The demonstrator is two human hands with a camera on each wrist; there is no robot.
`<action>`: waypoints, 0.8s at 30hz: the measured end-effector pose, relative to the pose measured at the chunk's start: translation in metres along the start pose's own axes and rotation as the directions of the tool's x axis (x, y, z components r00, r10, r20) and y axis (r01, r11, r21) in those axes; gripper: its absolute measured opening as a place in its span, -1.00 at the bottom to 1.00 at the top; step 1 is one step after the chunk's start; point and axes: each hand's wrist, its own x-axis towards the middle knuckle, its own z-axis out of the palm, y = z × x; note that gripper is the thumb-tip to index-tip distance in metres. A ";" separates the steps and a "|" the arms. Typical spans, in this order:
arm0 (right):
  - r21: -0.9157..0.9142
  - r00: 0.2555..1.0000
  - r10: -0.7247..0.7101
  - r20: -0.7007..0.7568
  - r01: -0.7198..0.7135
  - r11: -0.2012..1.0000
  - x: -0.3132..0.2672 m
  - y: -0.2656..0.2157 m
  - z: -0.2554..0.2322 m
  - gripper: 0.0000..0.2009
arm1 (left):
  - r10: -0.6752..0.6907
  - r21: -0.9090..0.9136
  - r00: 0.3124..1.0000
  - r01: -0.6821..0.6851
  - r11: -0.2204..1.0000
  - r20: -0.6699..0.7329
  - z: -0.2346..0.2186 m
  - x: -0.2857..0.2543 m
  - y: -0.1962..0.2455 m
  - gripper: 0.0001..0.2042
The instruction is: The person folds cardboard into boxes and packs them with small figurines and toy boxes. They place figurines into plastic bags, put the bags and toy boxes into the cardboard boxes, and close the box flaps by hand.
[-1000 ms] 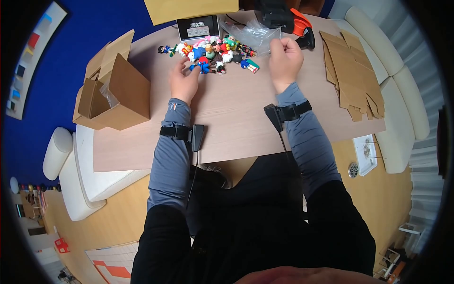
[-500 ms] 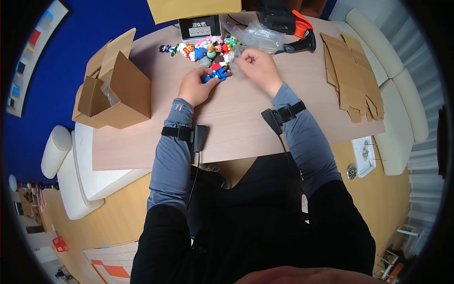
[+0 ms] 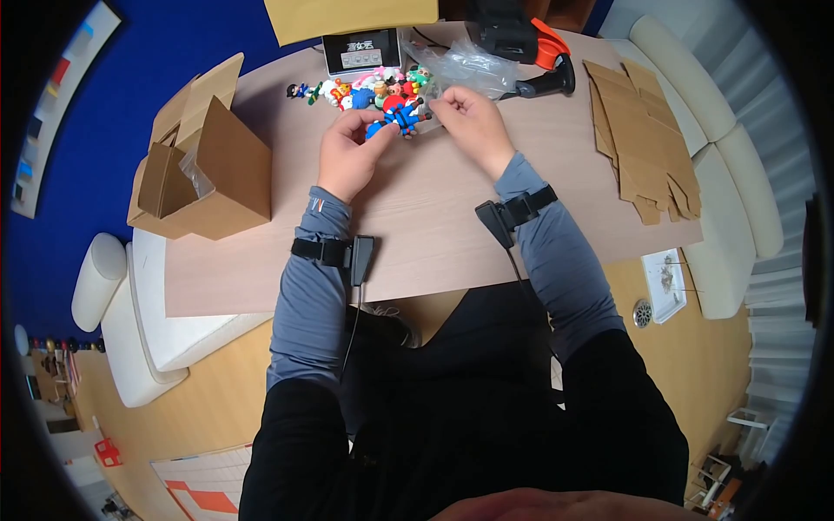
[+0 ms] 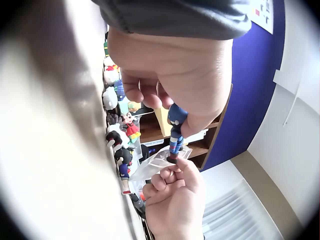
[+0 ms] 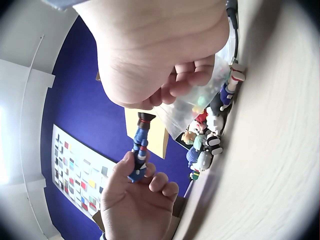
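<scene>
A small blue figure is pinched by its head between the thumb and fingers of my left hand. In the left wrist view the figure has its feet beside the fingertips of my right hand; whether they touch is unclear. Curled fingers of my right hand grip a clear plastic bag, which hangs beyond the figure. The right wrist view shows the bag stretching from under those fingers towards the pile. Several small colourful figures lie in a pile just beyond my hands.
An open cardboard box stands at left, flattened cardboard lies at right. Behind the pile are a small screen, more clear bags and a black and orange device. A yellow box stands at the back.
My left hand has reached the blue figure, gripped it and raised it from the table. My right hand has moved left from beside the bags to near the figure, with a clear bag.
</scene>
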 end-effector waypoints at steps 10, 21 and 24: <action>-0.072 0.986 -0.035 0.162 0.047 0.996 -0.010 -0.022 0.004 -0.83 | 0.131 0.230 0.991 -0.122 0.966 -0.027 0.006 0.001 -0.008 -0.76; -0.045 0.994 0.025 0.102 -0.020 0.999 -0.004 -0.004 0.001 -0.84 | 0.086 0.083 0.993 -0.092 0.992 0.078 0.004 -0.001 -0.003 -0.75; -0.096 0.987 0.049 0.151 -0.034 0.995 -0.005 -0.005 0.000 -0.84 | 0.161 0.170 0.984 -0.172 0.970 0.078 0.004 -0.001 -0.001 -0.75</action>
